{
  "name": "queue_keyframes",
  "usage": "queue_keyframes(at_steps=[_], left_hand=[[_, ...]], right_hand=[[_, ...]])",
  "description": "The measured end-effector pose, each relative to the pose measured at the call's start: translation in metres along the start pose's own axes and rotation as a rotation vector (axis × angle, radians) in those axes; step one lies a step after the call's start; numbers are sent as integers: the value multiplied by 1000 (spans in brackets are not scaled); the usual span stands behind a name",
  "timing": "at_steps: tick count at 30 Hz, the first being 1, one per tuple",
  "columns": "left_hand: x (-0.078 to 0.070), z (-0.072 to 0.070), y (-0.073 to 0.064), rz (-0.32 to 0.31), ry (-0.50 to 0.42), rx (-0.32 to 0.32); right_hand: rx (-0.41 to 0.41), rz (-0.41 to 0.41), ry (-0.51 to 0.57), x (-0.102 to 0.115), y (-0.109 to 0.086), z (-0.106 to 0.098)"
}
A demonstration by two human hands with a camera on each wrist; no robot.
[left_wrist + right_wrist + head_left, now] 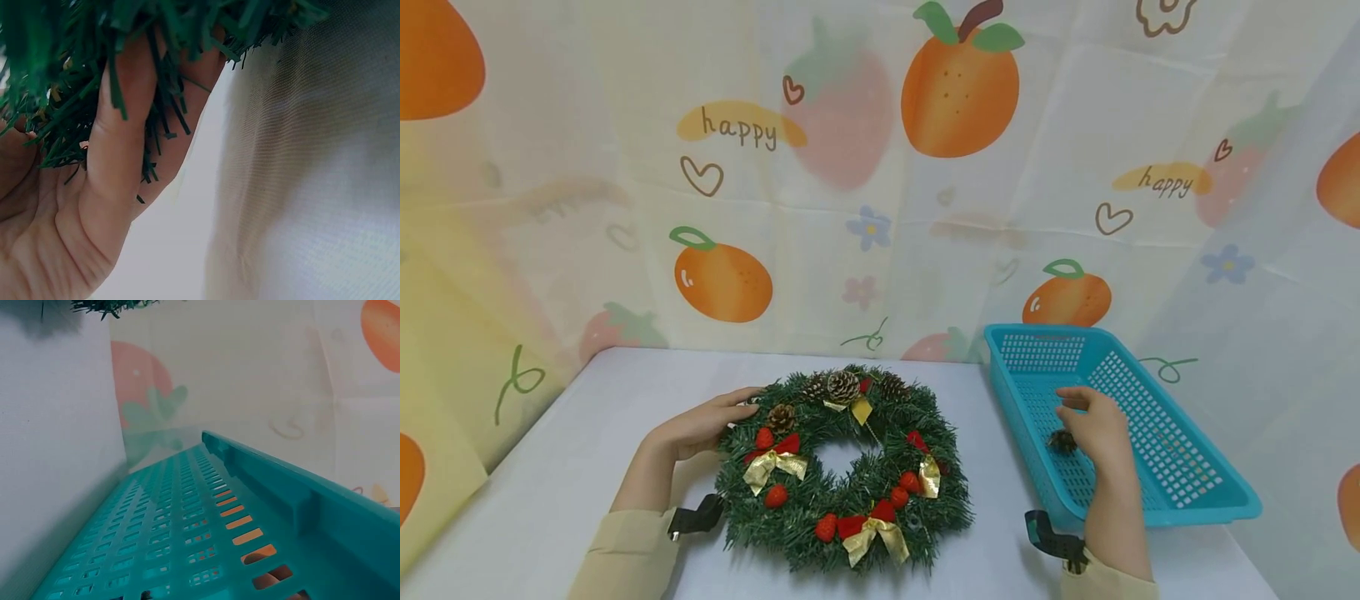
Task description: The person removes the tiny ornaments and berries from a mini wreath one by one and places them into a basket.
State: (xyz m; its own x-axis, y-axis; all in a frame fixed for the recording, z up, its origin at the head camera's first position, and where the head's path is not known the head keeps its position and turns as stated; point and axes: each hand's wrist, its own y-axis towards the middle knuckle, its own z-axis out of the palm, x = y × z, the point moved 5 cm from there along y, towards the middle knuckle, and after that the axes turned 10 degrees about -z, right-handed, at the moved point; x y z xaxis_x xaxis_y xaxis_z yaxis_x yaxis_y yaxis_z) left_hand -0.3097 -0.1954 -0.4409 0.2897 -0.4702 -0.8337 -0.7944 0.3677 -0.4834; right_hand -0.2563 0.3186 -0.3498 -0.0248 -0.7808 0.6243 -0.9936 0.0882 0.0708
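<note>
A green Christmas wreath with pinecones, red berries and gold bows lies on the white table. My left hand holds the wreath by its left edge. In the left wrist view, its fingers reach in among the green needles, which cover the fingertips. My right hand is inside the blue basket, with thumb and finger a little apart. Just below the thumb a small pinecone shows, partly overlapped by the hand. In the right wrist view the basket's wall hides most of that hand.
The basket has perforated sides and stands at the table's right, close to the back curtain printed with fruit. White tabletop lies between wreath and basket. Black wrist cameras sit at both cuffs.
</note>
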Motion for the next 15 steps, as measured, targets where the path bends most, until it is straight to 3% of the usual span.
queue_keyframes(at_steps=[15], left_hand=[[3,0,1,8,-2,-2]], right_hand=[[-38,-15,15,3,-2,-1]])
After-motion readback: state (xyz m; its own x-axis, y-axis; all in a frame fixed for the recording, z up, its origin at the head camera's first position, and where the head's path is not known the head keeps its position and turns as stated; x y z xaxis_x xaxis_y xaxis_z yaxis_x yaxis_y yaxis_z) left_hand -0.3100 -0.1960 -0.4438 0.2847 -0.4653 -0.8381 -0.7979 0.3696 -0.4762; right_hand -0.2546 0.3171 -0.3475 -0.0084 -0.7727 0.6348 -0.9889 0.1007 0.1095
